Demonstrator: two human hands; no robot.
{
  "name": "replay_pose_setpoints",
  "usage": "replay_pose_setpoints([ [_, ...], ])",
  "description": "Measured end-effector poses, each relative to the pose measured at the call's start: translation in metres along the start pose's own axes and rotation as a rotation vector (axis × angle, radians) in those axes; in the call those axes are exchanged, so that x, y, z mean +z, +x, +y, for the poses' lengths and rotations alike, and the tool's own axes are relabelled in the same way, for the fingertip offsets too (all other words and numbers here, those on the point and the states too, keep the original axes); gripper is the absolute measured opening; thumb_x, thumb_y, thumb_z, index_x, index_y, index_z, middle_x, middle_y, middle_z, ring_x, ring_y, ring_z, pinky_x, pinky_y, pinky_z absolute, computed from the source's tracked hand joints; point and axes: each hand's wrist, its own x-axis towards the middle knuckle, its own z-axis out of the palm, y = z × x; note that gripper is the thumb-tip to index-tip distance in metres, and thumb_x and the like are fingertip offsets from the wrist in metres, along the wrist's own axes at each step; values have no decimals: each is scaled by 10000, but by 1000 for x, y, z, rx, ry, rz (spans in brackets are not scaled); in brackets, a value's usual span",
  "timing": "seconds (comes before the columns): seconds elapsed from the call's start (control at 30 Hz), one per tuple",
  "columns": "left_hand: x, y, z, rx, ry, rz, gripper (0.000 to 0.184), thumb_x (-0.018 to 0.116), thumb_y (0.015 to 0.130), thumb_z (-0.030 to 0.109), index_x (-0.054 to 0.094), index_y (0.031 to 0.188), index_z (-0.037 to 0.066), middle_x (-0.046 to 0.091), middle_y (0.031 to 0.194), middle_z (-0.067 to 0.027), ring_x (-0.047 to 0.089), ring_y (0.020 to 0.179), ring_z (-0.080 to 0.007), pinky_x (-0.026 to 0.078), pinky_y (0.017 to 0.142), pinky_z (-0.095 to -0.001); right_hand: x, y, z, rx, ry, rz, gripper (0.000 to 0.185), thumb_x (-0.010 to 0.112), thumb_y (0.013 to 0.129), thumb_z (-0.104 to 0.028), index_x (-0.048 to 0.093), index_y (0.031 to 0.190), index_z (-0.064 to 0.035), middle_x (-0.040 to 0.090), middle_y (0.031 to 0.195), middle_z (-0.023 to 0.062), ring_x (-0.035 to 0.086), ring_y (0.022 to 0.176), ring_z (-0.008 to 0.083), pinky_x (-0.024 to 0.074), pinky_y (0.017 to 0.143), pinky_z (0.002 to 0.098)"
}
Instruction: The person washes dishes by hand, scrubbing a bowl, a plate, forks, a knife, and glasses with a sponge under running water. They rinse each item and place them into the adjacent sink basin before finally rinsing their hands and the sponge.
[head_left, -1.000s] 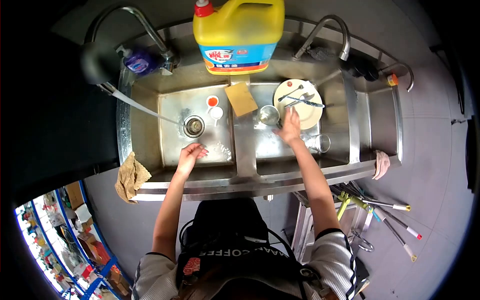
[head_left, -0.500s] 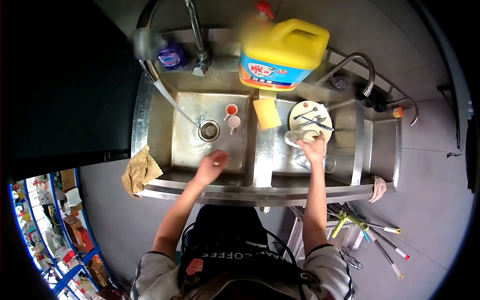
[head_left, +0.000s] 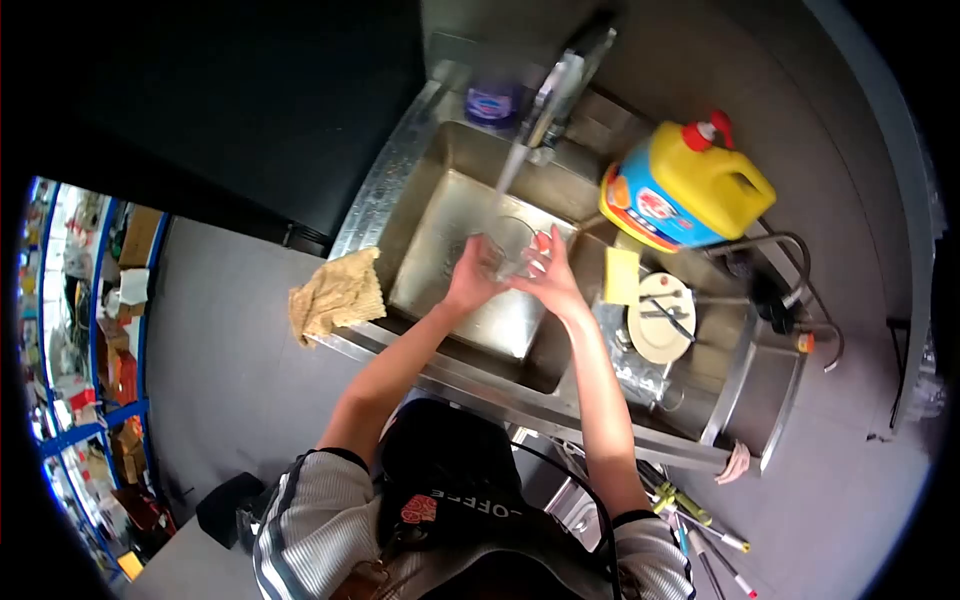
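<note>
Both of my hands are over the left sink basin [head_left: 430, 290], around a clear glass mug [head_left: 512, 262]. My left hand [head_left: 474, 275] grips its left side. My right hand [head_left: 550, 282] has its fingers curled on the right side. Water from the tap [head_left: 566, 85] runs down onto the mug. Blur and reflections hide the mug's handle. Just beyond my right fingers shows a small cup with red in it [head_left: 543, 242].
In the right basin lie a cream plate [head_left: 652, 345] with cutlery and a clear glass [head_left: 672, 397]. A yellow sponge [head_left: 621, 277] rests on the divider, before a yellow detergent jug [head_left: 690, 190]. A tan cloth [head_left: 340, 292] hangs over the left rim; a purple bottle [head_left: 492, 103] stands behind.
My right hand has carried the glass mug from the right basin to the left one, under the water. My left hand has come onto it. The view has turned.
</note>
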Motion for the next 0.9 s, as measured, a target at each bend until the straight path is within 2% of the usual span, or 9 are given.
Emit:
replay_pose_setpoints([
  [0.13, -32, 37, -53, 218, 78, 213, 766, 775, 553, 173, 318, 1153, 35, 473, 1014, -108, 479, 949, -180, 414, 799, -320, 50, 78, 35, -125, -3, -9, 1199, 807, 510, -74, -67, 1329, -32, 222, 1337, 199, 256, 1237, 296, 284, 980, 376],
  [0.27, -42, 50, -45, 108, -40, 259, 811, 774, 544, 173, 303, 1186, 18, 439, 1107, -125, 469, 998, -247, 397, 839, -331, 75, 122, 48, -94, 21, 110, 1013, 811, 488, -100, 180, 1272, 18, 446, 1111, 149, 450, 1043, 244, 404, 857, 321],
  [0.37, -69, 40, -39, 150, 580, 48, 905, 777, 538, 195, 248, 1255, 38, 408, 1182, -151, 471, 1018, -298, 393, 858, -342, 71, 129, 41, 32, -66, 150, 865, 814, 489, -126, 303, 1171, 25, 496, 1004, 117, 503, 926, 217, 437, 796, 315],
  [0.47, -90, 24, -41, -42, 328, 2, 561, 697, 656, 188, 455, 1130, 12, 487, 1127, -161, 496, 1014, -309, 377, 883, -353, 76, 130, 37, -34, -208, 276, 756, 791, 542, -183, 335, 1112, 14, 511, 957, 105, 510, 892, 210, 423, 797, 324],
  [0.6, -96, 16, -46, -235, 154, 186, 249, 527, 809, 167, 568, 977, -13, 545, 1051, -170, 514, 1001, -291, 384, 872, -346, 77, 117, 50, 162, 88, 423, 670, 754, 587, -187, 392, 1110, 22, 549, 920, 112, 521, 841, 178, 420, 756, 320],
  [0.7, -69, 35, -34, 66, 307, 292, 301, 418, 863, 218, 556, 1013, -3, 542, 1060, -179, 524, 971, -314, 408, 840, -361, 69, 103, 68, 127, 431, 410, 490, 745, 615, -153, 472, 979, 27, 570, 795, 80, 545, 706, 169, 434, 655, 277],
  [0.73, -54, 43, -28, 96, 493, 272, 368, 371, 876, 283, 559, 979, -16, 549, 1057, -174, 534, 935, -347, 419, 822, -386, 64, 98, 78, 191, 717, 425, 476, 703, 663, -106, 446, 1042, 23, 572, 793, 65, 543, 701, 172, 433, 641, 265],
  [0.83, -22, 75, 24, -334, 884, 12, 372, 365, 873, 325, 570, 938, 22, 574, 993, -177, 545, 899, -362, 423, 792, -428, 51, 94, 73, 68, 770, 615, 426, 693, 669, -74, 446, 1014, -27, 552, 732, 26, 515, 623, 141, 425, 583, 247],
  [0.9, -9, 96, 1, -409, 741, 31, 348, 351, 878, 345, 544, 978, 73, 585, 933, -179, 551, 875, -362, 429, 765, -423, 38, 85, 51, 64, 759, 621, 339, 705, 661, -71, 435, 862, -104, 472, 629, -37, 423, 509, 56, 355, 464, 211],
])
